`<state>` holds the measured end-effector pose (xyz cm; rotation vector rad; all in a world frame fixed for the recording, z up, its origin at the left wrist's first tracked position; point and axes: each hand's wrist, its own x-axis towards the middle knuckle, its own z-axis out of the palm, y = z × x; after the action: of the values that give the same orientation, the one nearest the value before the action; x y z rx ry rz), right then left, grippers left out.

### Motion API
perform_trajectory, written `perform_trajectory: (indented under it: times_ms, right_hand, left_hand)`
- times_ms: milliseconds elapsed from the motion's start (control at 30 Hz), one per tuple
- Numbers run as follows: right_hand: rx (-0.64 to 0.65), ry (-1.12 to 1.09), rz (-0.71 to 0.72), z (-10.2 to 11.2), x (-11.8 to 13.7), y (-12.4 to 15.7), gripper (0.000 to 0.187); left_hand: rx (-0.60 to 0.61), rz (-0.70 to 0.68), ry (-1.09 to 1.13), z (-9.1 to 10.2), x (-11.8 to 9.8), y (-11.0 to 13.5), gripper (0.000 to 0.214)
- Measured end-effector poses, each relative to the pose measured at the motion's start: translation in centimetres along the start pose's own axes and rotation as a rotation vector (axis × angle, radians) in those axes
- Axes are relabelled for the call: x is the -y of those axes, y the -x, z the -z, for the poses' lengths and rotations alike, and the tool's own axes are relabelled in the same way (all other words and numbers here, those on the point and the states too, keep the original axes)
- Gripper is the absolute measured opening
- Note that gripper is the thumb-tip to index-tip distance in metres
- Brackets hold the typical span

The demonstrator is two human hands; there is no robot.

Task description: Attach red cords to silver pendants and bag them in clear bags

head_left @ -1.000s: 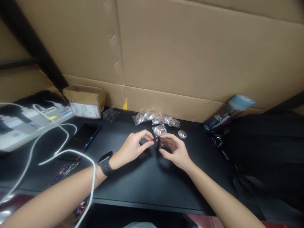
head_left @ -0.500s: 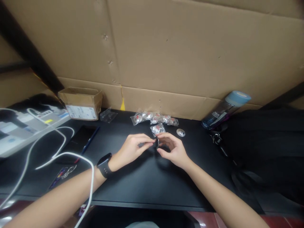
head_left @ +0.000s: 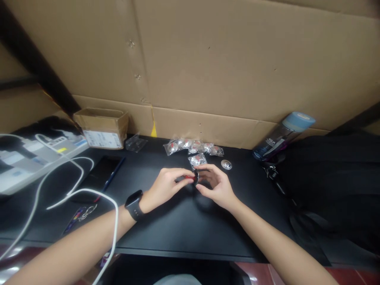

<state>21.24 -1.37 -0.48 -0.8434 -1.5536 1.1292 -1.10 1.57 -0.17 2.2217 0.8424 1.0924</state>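
Above the black table (head_left: 178, 233), my right hand (head_left: 219, 187) pinches a thin round disc (head_left: 196, 177) by its rim between thumb and fingers. The disc stands nearly edge-on; its far face is hidden. From the left, my left hand (head_left: 170, 184) has its thumb and fingers closed on a small red piece (head_left: 190, 177) that touches the middle of the disc. Just beyond the fingers lies one clear packet (head_left: 197, 159) with a silvery, red-marked item inside. A loose silver disc (head_left: 226, 164) with holes lies flat to the right of it.
Several similar packets (head_left: 194, 147) lie along the cardboard wall (head_left: 208, 79). At the left are an open carton (head_left: 102, 128), a phone (head_left: 102, 174), a power strip (head_left: 41, 158), keys (head_left: 78, 217) and a white cable (head_left: 114, 206) crossing my left forearm. A bottle (head_left: 282, 136) and black bag (head_left: 332, 190) stand right.
A red piece now shows between my left fingertips and the disc, where none was visible before. My left hand has shifted slightly; my right hand keeps its hold on the disc.
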Motion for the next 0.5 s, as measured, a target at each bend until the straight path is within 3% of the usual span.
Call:
perform_trajectory:
  times_ms: [267,500]
  right_hand:
    - [-0.007,-0.025,0.041,-0.24,0.01,0.05,0.046]
    - [-0.012,0.056,0.065,-0.33,0.23,0.29,0.047]
  left_hand:
    - [-0.012,-0.017,-0.01,-0.49,-0.25,-0.18,0.012]
    - [-0.106,-0.071,-0.19,-0.62,-0.72,0.0,0.01]
